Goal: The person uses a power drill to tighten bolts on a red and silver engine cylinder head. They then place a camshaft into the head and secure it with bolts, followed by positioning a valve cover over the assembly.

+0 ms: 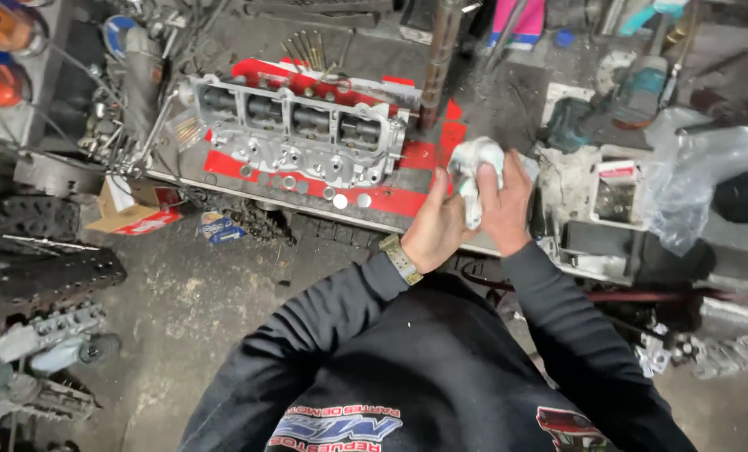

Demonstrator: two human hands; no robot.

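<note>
Both hands meet in front of the chest, working a crumpled white rag (474,172) between them. Left hand (435,228) open-palmed against the rag, metal watch (400,259) on that wrist. Right hand (503,208) wraps the rag from the other side, fingers curled over it. Dark long sleeves. To the left on the surface (491,100), an aluminium cylinder head (299,130) lies on a red sheet (407,199). Loose valves (307,50) just behind it. Clear plastic bag (709,176) far right. More engine parts (52,276) on the floor at left.
</note>
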